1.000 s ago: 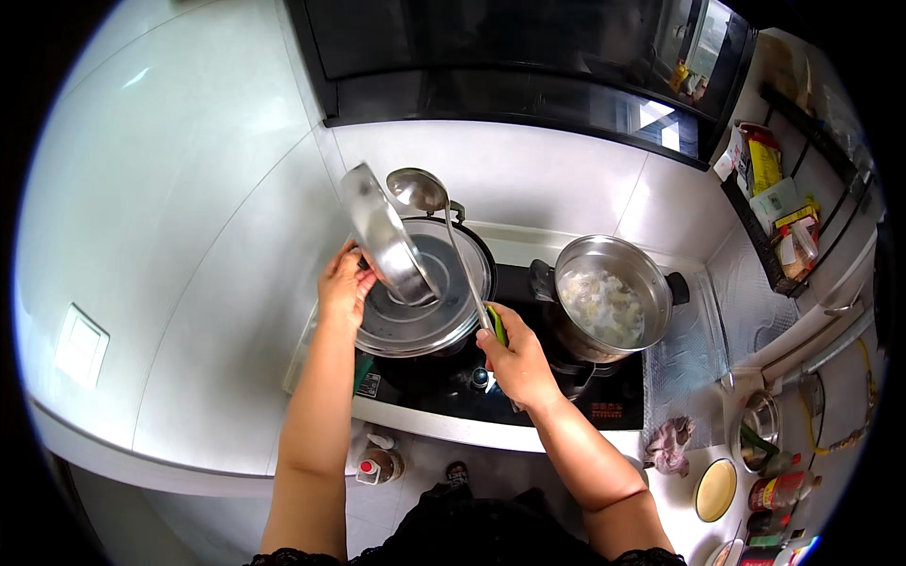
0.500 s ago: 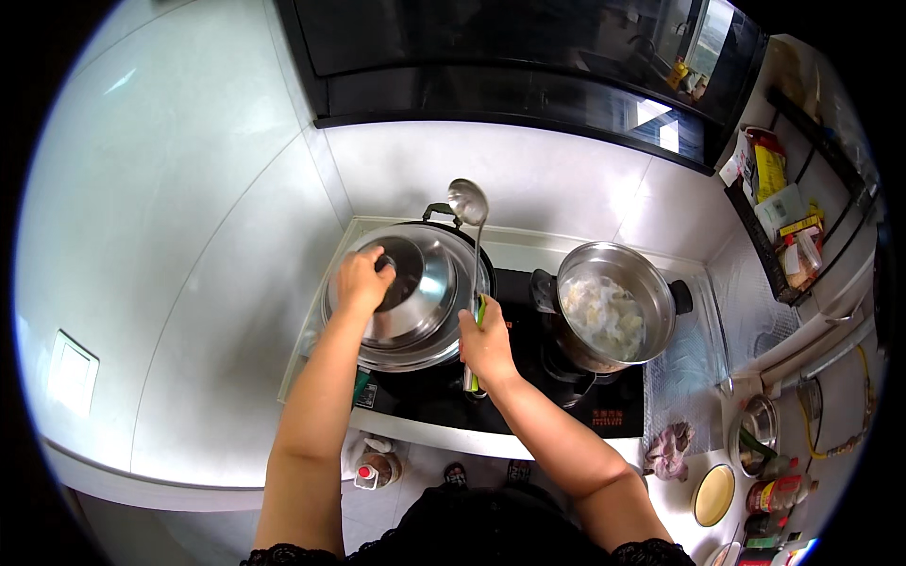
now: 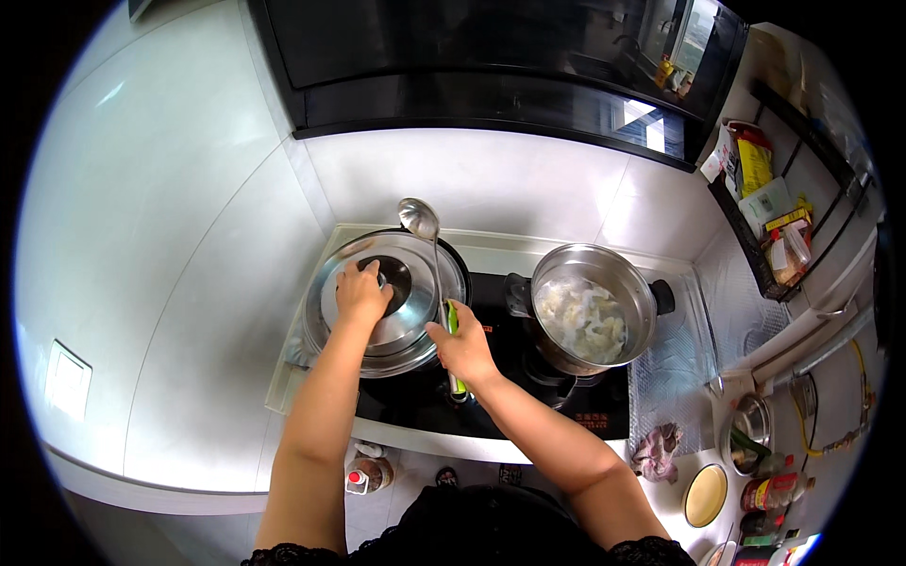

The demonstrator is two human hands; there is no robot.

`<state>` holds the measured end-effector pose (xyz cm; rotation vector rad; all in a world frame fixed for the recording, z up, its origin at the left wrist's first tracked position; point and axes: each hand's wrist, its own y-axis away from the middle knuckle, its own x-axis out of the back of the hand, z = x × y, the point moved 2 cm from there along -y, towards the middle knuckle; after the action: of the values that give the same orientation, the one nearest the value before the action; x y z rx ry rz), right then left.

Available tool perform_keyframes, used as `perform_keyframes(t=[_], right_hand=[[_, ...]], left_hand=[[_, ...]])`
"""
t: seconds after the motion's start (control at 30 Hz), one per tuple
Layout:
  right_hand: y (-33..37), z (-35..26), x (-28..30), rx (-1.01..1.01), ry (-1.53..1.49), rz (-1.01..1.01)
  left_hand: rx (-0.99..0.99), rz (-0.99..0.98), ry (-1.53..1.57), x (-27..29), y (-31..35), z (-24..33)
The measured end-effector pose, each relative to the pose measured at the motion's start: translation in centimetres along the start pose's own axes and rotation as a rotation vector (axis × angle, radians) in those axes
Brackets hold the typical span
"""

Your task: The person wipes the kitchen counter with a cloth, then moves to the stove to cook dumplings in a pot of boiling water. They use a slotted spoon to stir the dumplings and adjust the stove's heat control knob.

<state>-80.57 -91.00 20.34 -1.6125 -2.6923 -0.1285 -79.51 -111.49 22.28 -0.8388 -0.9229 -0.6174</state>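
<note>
My left hand [image 3: 360, 292] is closed around the knob of a domed steel lid [image 3: 425, 316], which lies over a wide dark-rimmed wok [image 3: 463, 264] on the left of the stove. A steel ladle [image 3: 418, 218] with a green-edged handle is gripped in my right hand [image 3: 462, 346], just right of the wok. Its bowl points up and away from me, above the wok's far rim. On the right burner stands an uncovered steel pot [image 3: 644, 292] holding pale, whitish pieces of food in liquid [image 3: 583, 316].
Both vessels stand on a black glass stove [image 3: 505, 415] beneath a dark range hood [image 3: 472, 99]. To the right are a wall rack [image 3: 750, 241] with packets, a crumpled cloth [image 3: 658, 453], a yellowish bowl [image 3: 706, 495], a steel basin [image 3: 752, 415] and several bottles. A red-capped jug [image 3: 370, 474] stands on the floor.
The whole view has shifted slightly. The ladle's bowl has tipped leftward, toward the wok's far side. My left hand and the lid have shifted slightly rightward and nearer relative to the stove.
</note>
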Motion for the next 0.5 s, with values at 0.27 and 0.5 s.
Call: perform_keyframes(t=[0.27,0.5], right_hand=[[3.4,-3.9,5.5,0.215,0.098,0.051],[11.3,-6.7,21.2,0.271,0.328,0.185]], left_hand=[[-0.313,0.197,0.448,2.8,6.7,9.9],[-0.385,0.067,0.669,0.1,11.2,14.9]])
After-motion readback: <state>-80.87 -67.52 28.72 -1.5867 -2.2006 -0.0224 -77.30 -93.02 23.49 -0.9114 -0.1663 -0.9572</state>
